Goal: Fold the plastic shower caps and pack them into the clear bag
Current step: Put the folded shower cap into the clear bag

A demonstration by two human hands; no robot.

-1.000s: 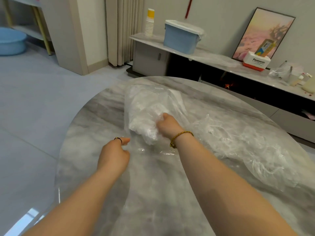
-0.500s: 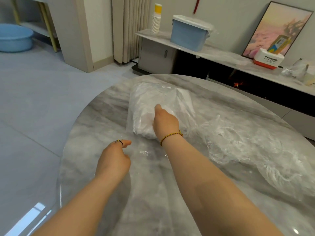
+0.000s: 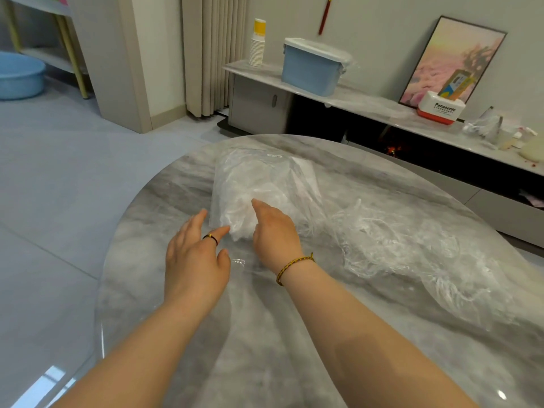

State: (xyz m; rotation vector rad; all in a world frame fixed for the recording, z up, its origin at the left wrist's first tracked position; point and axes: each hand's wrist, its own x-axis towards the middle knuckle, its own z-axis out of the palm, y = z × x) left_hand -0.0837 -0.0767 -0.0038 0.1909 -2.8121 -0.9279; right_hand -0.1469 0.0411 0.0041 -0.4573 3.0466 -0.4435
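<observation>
Grey marble tabletop (image 3: 159,213), pale tiled floor (image 3: 73,172), low bench (image 3: 371,105) behind. Clear bag (image 3: 265,178) mid-tabletop, loose shower caps (image 3: 412,245) heaped to its right. Left hand (image 3: 194,260) released beside the bag; right hand (image 3: 275,234) on the bag, grip can't be told.

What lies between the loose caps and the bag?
Nothing visible. The caps lie on the table just right of the bag; the right hand rests at the bag's near end.
</observation>
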